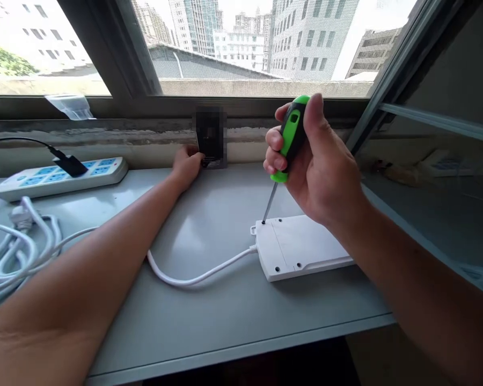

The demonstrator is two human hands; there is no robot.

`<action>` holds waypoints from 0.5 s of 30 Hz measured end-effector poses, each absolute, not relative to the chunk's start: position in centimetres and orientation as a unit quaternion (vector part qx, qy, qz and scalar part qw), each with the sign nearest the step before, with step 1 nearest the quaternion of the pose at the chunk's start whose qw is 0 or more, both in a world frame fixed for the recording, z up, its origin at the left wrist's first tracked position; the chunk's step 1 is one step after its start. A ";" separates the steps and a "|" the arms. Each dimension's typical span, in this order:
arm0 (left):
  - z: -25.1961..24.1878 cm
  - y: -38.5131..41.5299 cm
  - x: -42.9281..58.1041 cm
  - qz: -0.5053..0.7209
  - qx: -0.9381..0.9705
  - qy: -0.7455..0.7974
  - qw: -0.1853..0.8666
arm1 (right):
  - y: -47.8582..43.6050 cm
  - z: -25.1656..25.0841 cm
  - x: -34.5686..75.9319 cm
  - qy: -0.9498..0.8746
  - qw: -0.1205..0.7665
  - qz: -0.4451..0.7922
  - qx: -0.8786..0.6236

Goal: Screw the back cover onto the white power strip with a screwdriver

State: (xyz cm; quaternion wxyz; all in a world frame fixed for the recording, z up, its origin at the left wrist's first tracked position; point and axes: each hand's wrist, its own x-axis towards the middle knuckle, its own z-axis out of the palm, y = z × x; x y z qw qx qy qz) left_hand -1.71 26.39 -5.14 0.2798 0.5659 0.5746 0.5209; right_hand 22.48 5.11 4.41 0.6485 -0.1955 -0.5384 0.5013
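A white power strip (301,241) lies underside up on the grey tabletop (209,316), with screw holes near its left end and a white cable (201,279) leaving that end. My right hand (317,155) is wrapped round the green and black handle of a screwdriver (292,134). The screwdriver leans a little, its tip in the hole at the strip's upper left corner. At the back of the table, my left hand (188,166) pinches the lower left edge of a dark upright rectangular object (210,136), whose face is blurred.
Another power strip (64,179) with blue sockets and a black plug (70,163) stands at the back left. Coiled white cable (20,257) lies in front of it. Behind the table is a window with a dark frame (245,107); a metal-framed panel (434,126) rises at the right.
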 end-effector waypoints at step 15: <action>-4.7 26.5 -1.8 0.531 0.543 0.550 0.348 | 4.4 4.1 21.7 -0.548 0.638 0.506 -0.189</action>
